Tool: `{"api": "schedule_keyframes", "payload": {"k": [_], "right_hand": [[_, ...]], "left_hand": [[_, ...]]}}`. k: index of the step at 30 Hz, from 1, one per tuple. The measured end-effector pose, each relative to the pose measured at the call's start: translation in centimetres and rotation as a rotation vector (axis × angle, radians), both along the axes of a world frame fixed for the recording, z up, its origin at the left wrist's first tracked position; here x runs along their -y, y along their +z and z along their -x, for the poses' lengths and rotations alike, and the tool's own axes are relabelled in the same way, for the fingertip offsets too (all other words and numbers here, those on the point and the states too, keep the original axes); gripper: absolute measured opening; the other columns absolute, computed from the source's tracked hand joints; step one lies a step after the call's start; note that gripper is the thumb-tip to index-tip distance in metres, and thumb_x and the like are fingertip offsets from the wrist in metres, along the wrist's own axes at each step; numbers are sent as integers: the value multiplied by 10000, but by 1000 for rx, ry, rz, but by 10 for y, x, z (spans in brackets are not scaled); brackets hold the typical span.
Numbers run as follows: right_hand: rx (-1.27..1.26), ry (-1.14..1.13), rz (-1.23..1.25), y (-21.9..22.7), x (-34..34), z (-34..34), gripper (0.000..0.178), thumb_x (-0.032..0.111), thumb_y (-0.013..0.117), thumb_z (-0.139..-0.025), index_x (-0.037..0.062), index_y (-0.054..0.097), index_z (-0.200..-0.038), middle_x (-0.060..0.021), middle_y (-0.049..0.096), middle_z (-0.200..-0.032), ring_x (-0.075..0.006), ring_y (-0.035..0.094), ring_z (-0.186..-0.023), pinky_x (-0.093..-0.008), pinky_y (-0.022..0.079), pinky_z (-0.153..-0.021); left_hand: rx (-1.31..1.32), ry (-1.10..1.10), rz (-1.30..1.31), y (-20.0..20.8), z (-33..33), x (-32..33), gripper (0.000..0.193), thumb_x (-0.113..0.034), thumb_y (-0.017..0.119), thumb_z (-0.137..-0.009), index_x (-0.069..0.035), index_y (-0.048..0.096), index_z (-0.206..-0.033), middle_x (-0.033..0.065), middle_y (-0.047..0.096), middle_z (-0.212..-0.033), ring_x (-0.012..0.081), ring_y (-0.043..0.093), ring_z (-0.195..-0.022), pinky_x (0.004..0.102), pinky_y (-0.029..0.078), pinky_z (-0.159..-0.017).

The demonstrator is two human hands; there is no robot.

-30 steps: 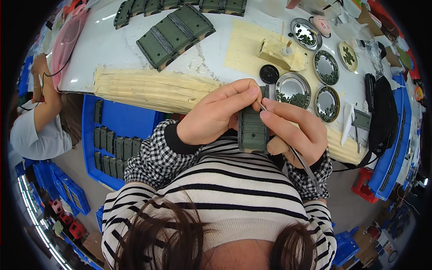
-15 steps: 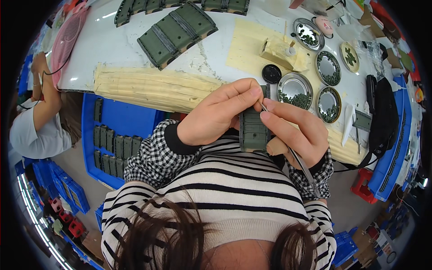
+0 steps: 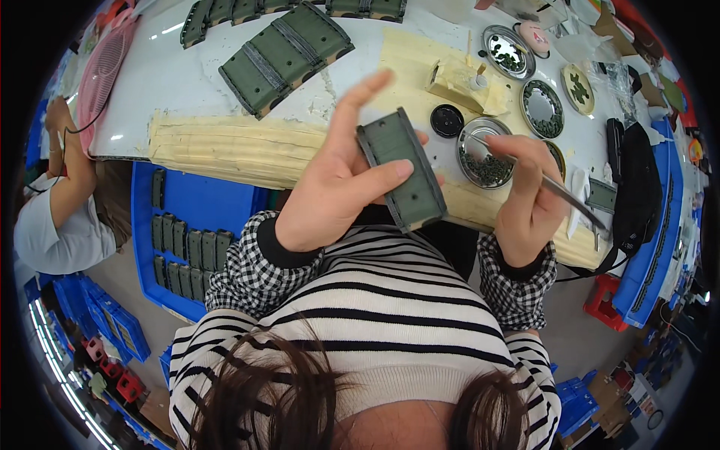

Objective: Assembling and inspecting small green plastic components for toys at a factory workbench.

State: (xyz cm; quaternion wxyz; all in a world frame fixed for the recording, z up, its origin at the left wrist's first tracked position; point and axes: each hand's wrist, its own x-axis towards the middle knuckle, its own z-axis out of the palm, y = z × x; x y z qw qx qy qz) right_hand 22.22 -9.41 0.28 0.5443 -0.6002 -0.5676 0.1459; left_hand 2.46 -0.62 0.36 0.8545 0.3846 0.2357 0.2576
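Observation:
A dark green rectangular piece (image 3: 418, 196) with small dark dots along its face rests in my left hand (image 3: 311, 199). The thumb presses on its face, and the index finger points up and away. My right hand (image 3: 531, 199) grips metal tweezers (image 3: 574, 201), their tips over a round metal dish (image 3: 466, 129). Small dark green bits (image 3: 487, 171) lie in that dish. Whether the tweezer tips pinch a bit is too small to tell.
More round dishes (image 3: 541, 84) of green bits stand behind, beside a black lid (image 3: 447, 120) and a tape-wrapped block (image 3: 465, 84). Larger green pieces (image 3: 259, 75) lie at the back left. A blue bin (image 3: 210, 180) of green pieces stands left; another person (image 3: 64, 217) sits far left.
My hands have drawn apart. The tweezers have left the green piece and moved right over the dish, opening out from my palm. The piece has turned in my left hand, showing another face.

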Motion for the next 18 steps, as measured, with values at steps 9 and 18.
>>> {"api": "schedule_keyframes", "payload": {"k": [9,18], "right_hand": [[164,-78,108,-22,-16,-3,143,87,593,-942,15,716,-954,-86,704,-900,-231,577,-835,-333,456,-789],[250,-100,110,-24,-19,-3,144,108,605,-941,27,724,-935,-86,705,-888,-241,577,-846,-332,459,-791]], "left_hand": [[64,206,270,-9,8,-6,552,-48,579,-934,-44,356,-1439,177,563,-1298,270,566,-1215,410,550,-957],[69,236,291,-11,12,-7,341,-64,549,-950,-64,469,-1282,184,586,-1254,267,623,-1124,443,576,-917]]}}
